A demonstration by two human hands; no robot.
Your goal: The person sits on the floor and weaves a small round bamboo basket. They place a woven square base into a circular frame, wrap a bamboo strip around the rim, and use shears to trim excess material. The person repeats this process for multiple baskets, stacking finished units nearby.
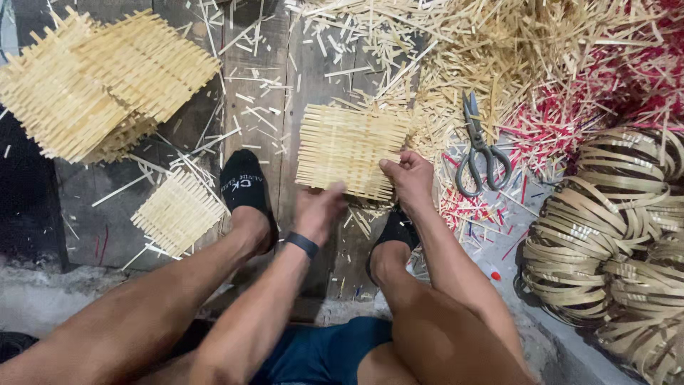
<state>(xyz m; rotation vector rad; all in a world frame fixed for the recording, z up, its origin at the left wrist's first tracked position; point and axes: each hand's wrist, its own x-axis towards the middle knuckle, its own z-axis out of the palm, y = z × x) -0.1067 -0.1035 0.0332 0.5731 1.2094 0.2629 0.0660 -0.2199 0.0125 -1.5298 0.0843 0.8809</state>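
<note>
Nearest the camera are the person's bare knees and dark blue shorts [320, 353], with both forearms reaching away over them. The left hand [318, 208], with a black band on its wrist [302, 244], lies against the near edge of a square woven mat of pale bamboo strips [348, 150]; its fingers are blurred, so I cannot tell whether they are closed on the mat or only touching it. The right hand [410, 177] is clamped on the mat's near right corner, thumb on top. The mat rests on the dark wooden floor [306, 78], just beyond both hands and between the two feet in black socks [246, 187].

To the right of the right hand, close by, lie grey metal scissors [479, 150] on a litter of red and pale strip offcuts [563, 117]. At the far right edge, coiled hoops of tan bamboo strip [605, 235] are piled up. Far left sits a stack of finished woven bamboo mats [100, 82], and nearer, left of the left foot, a single smaller woven mat [178, 212]. A loose heap of pale bamboo strips [499, 43] covers the far right.
</note>
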